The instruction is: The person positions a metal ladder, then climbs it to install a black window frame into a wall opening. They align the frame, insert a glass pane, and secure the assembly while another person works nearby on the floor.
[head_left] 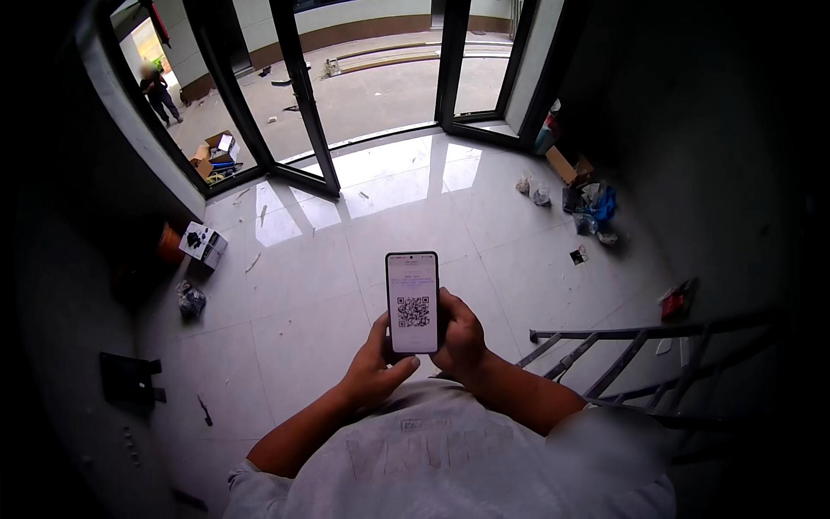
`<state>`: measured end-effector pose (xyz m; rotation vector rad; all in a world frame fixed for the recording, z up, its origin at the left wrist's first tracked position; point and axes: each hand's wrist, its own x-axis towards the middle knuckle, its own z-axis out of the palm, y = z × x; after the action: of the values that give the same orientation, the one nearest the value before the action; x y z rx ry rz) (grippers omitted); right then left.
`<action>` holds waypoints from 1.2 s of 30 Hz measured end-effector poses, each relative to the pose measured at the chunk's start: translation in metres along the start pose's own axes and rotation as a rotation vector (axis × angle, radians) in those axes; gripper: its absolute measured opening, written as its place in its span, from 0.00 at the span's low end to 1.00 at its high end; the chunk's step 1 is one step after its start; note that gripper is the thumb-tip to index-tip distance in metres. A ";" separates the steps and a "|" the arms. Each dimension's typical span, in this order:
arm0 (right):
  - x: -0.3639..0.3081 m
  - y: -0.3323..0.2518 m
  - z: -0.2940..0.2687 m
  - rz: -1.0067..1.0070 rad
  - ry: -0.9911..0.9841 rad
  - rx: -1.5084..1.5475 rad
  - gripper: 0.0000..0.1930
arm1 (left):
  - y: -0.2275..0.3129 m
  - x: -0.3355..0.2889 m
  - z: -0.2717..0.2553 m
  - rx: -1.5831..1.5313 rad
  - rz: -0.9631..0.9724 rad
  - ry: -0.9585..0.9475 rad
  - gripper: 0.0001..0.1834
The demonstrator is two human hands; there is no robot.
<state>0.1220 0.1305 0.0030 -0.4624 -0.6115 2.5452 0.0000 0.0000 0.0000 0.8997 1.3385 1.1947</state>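
A smartphone point(412, 344) stands upright in front of my chest, its lit screen facing me and showing a square black-and-white code on a pale page. Around its lower left edge my left hand point(378, 368) is closed, with the thumb near the bottom corner. My right hand point(460, 333) grips the phone from the right side, its fingers curled and partly hidden behind it. Both forearms come up from below, in front of my light grey shirt point(432, 458).
A dark metal ladder point(640, 346) lies at the right. Plastic bags point(596, 208) and an open carton point(566, 164) sit near the right wall; a white box point(203, 245) is at the left. Beyond the open glass door point(307, 104), a person point(160, 95) stands outside.
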 end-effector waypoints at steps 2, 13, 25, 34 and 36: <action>-0.007 0.007 0.007 0.020 0.043 0.052 0.25 | 0.014 -0.010 0.002 0.019 -0.149 0.053 0.42; 0.041 -0.083 -0.044 0.106 0.005 0.121 0.25 | 0.028 0.094 0.034 0.306 0.063 0.106 0.58; 0.092 -0.133 -0.093 0.004 0.121 -0.044 0.27 | 0.041 0.179 0.026 0.339 0.145 -0.055 0.55; 0.174 -0.174 -0.112 -0.164 0.278 -0.266 0.25 | 0.052 0.289 -0.027 0.338 0.139 -0.254 0.59; 0.198 -0.189 -0.116 -0.189 0.316 -0.255 0.24 | 0.068 0.317 -0.040 0.372 0.127 -0.316 0.60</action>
<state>0.0768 0.4206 -0.0421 -0.8351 -0.8185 2.1647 -0.0904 0.3140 -0.0089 1.3953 1.2758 0.8617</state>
